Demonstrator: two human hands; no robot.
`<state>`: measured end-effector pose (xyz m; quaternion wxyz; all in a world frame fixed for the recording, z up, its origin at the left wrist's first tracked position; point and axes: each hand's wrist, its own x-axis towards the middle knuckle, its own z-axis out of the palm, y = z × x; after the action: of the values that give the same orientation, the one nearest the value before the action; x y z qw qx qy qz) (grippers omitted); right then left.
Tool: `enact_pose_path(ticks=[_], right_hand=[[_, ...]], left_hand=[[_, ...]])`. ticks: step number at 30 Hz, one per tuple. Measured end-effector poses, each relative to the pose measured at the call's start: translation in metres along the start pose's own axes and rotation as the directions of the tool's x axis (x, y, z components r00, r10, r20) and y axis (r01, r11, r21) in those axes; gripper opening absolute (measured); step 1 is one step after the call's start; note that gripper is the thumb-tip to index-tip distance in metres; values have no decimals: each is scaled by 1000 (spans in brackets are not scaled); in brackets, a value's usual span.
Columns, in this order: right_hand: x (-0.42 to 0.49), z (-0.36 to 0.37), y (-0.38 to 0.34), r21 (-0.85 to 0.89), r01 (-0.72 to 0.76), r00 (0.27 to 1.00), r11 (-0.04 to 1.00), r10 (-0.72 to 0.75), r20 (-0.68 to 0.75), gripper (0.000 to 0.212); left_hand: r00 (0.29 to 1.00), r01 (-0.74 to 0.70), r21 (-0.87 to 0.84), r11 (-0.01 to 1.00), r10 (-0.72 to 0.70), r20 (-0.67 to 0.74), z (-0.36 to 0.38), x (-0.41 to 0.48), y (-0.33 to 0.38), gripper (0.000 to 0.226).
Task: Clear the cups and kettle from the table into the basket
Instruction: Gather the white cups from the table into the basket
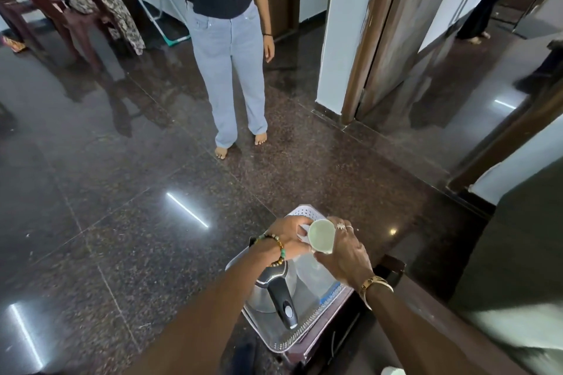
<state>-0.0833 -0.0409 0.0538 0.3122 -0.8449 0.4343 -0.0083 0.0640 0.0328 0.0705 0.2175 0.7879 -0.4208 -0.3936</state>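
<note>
At the basket's (pixel 330 312) near end the kettle (pixel 274 291) lies inside, handle up. Over the far end the right hand (pixel 344 253) grips a tilted cup (pixel 321 236), likely to set it beyond the kettle. Left hand (pixel 286 237) curls round something white (pixel 302 230), unidentified.

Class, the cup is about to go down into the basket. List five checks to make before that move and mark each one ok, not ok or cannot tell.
1. Grip: the right hand holds the cup: ok.
2. Position: the cup is above the basket: ok.
3. The kettle is in the basket: ok.
4. Free spot under the cup: cannot tell, the hands hide it.
5. What the left hand holds: cannot tell.
</note>
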Motion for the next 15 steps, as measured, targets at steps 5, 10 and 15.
enact_pose_path(ticks=[5, 10, 15], right_hand=[[50, 33, 1, -30, -31, 999, 999, 32, 24, 81], [94, 83, 11, -45, -120, 986, 992, 124, 108, 87], [126, 117, 23, -63, -170, 977, 983, 177, 119, 89]], left_hand=[[998, -15, 64, 998, 11, 64, -17, 52, -28, 56], [991, 31, 52, 998, -38, 126, -13, 95, -71, 55], [978, 93, -9, 996, -89, 188, -5, 135, -101, 64]])
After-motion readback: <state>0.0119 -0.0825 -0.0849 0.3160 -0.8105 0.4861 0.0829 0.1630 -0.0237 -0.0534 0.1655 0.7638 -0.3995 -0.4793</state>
